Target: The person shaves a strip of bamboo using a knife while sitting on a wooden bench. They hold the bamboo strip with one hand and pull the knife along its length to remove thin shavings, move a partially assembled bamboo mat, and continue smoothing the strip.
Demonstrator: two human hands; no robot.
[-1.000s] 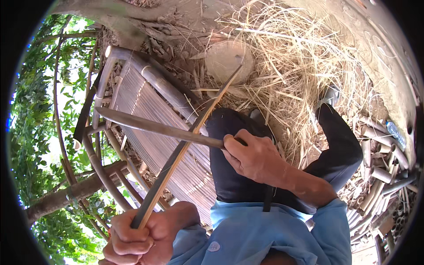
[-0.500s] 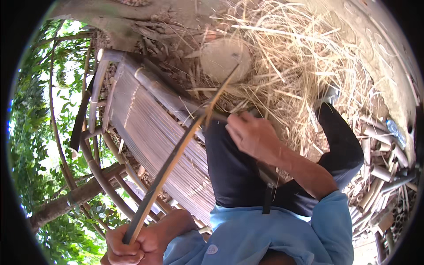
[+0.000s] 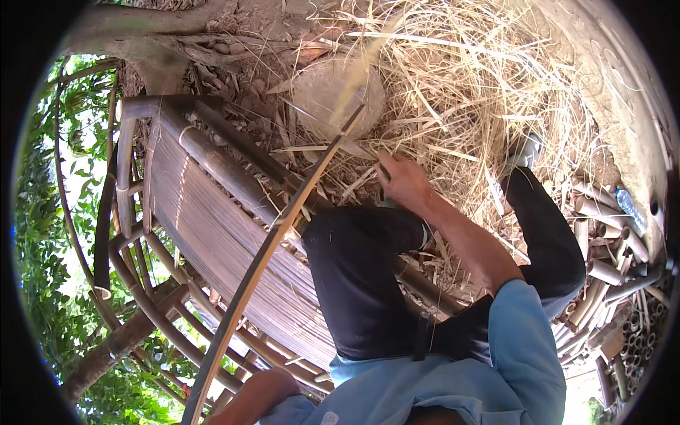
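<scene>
A long bamboo strip slants up from the lower left edge, above my left thigh and the slatted bamboo seat. At its low end only my left wrist shows; the picture edge cuts off the fingers, which were wrapped round the strip in the earlier view. My right hand is closed round the dark handle of a knife. The knife's thin blade points up and left, crossing the strip close to its far tip. A pale, blurred shaving rises beyond that tip.
Ahead, a round flat stone lies beside a heap of straw-coloured shavings. The slatted bamboo bench stands at my left. Cut bamboo pieces and a plastic bottle lie at the right, near the wall.
My right hand has moved forward, away from me, with the knife toward the strip's far tip. My left hand has dropped past the lower edge. The view has shifted slightly.
</scene>
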